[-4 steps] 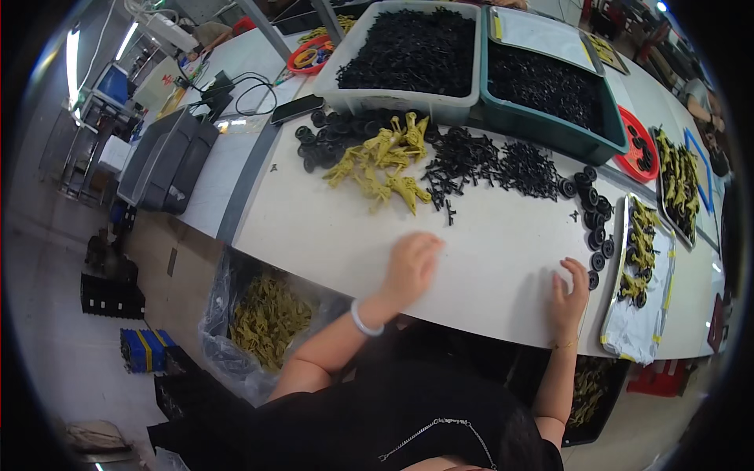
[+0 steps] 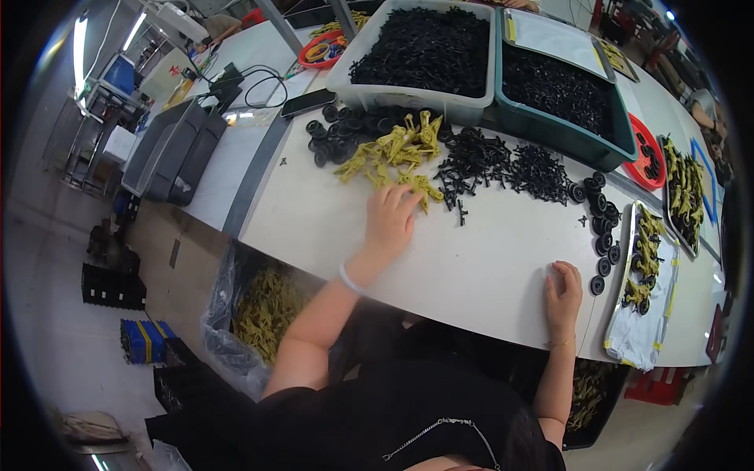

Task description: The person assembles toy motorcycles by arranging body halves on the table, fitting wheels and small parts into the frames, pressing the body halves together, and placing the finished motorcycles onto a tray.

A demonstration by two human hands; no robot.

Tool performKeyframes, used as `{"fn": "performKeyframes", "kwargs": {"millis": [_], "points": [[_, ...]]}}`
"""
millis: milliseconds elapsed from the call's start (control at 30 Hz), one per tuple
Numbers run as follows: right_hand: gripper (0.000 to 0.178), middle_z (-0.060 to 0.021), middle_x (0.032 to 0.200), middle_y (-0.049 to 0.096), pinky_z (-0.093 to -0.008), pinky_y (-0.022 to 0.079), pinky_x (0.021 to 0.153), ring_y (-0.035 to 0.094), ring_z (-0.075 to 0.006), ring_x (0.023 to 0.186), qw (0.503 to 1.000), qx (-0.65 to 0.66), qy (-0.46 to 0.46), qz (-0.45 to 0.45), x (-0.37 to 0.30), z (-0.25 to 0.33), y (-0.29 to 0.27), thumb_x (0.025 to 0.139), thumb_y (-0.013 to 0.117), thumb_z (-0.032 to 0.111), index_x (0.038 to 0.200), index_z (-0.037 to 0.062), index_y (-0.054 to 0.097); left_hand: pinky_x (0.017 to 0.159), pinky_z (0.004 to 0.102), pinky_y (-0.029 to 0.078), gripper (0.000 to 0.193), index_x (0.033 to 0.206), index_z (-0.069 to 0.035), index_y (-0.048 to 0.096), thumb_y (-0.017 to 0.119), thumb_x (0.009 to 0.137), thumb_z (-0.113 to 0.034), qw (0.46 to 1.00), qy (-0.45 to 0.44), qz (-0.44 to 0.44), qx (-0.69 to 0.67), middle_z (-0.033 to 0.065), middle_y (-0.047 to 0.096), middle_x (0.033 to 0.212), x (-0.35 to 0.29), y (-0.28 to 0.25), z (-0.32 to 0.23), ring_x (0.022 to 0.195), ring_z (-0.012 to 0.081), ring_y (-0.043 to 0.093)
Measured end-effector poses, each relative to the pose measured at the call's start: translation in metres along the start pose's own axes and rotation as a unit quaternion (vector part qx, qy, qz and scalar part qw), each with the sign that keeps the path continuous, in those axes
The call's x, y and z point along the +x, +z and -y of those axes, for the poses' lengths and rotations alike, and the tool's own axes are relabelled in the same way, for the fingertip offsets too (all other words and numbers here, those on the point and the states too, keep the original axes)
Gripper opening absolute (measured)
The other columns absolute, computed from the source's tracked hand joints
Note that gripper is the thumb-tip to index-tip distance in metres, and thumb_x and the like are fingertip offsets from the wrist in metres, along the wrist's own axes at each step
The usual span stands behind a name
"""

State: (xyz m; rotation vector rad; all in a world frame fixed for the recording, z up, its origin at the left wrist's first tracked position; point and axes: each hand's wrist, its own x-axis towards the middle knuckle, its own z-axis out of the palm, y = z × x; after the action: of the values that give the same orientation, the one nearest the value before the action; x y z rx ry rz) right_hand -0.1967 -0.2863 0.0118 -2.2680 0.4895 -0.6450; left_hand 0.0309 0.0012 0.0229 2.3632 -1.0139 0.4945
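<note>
Looking down on the smooth white tabletop (image 2: 463, 267), we find the left hand (image 2: 388, 224) at the near edge of a loose pile of irregular yellow-green plastic pieces (image 2: 393, 149). Its fingers are bent and somewhat apart over the nearest pieces; whether one is pinched beneath them we cannot tell. The right hand (image 2: 564, 297) rests near the front edge of the tabletop, loosely curled, thumb and forefinger parted, with nothing seen in its grasp. Near it runs a bent row of round black wheels (image 2: 603, 244); small black rod-like plastic parts (image 2: 475, 161) are heaped just right of the yellow-green pile, and a shallow silver tray lined with white paper (image 2: 638, 336) lies farther right.

For a clean pick-up, we judge it best to take a piece from the near fringe, where overlap appears least, pinching it across its body with thumb and fingertips. Since the pieces are branched and seem apt to catch on one another, we would lift slowly, so that neighbours are not dragged among the black parts. We would also grip lightly, as the thin limbs may bend
</note>
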Motion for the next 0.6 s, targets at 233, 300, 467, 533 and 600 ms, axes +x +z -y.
{"fn": "performKeyframes", "kwargs": {"millis": [233,300,467,533,600], "points": [[0.017,-0.0118,0.098,0.062,-0.0309,0.046,0.086,0.06,-0.0259,0.093,0.998,0.052,0.04,0.004,-0.007,-0.013,0.005,0.08,0.061,-0.001,0.097,-0.0003,0.061,0.099,0.0448,0.034,0.032,0.108,-0.01,0.061,0.066,0.077,-0.004,0.992,0.124,-0.038,-0.01,0.0085,0.061,0.105,0.036,0.009,0.042,0.105,0.025,0.054],[0.016,-0.0117,0.097,0.062,-0.0309,0.046,0.085,0.06,-0.0255,0.093,0.999,0.037,0.035,0.001,-0.006,-0.011,0.004,0.08,0.061,-0.001,0.097,-0.0001,0.061,0.096,0.0418,0.038,0.031,0.107,-0.009,0.061,0.066,0.077,-0.002,0.987,0.034,-0.079,-0.132,0.0086,0.062,0.104,0.039,-0.001,0.028,0.101,0.0254,0.057],[0.018,-0.011,0.095,0.064,-0.0309,0.047,0.077,0.061,-0.024,0.087,1.0,0.011,0.02,-0.014,-0.007,-0.003,0.009,0.08,0.062,0.0,0.098,0.0011,0.063,0.085,0.0292,0.048,0.029,0.104,-0.004,0.058,0.063,0.077,0.004,0.747,-0.198,0.014,-0.634,0.0104,0.063,0.108,0.011,-0.007,-0.047,0.095,0.0232,0.062],[0.018,-0.0103,0.094,0.065,-0.0285,0.048,0.072,0.062,-0.0222,0.082,0.996,0.081,0.035,0.008,-0.013,0.023,0.018,0.08,0.063,0.0,0.098,0.0015,0.064,0.086,0.0304,0.048,0.028,0.103,-0.004,0.059,0.062,0.076,0.004,0.832,-0.103,0.099,-0.537,0.0106,0.064,0.109,-0.01,-0.009,-0.067,0.098,0.0239,0.062],[0.018,-0.0096,0.092,0.065,-0.0256,0.048,0.068,0.062,-0.0193,0.079,0.982,0.172,0.066,0.051,-0.02,0.049,0.03,0.08,0.065,0.0,0.098,0.0021,0.065,0.087,0.0316,0.049,0.026,0.101,-0.003,0.06,0.062,0.076,0.005,0.886,0.006,0.178,-0.428,0.0108,0.065,0.109,-0.019,0.003,-0.075,0.101,0.0247,0.063]]}}
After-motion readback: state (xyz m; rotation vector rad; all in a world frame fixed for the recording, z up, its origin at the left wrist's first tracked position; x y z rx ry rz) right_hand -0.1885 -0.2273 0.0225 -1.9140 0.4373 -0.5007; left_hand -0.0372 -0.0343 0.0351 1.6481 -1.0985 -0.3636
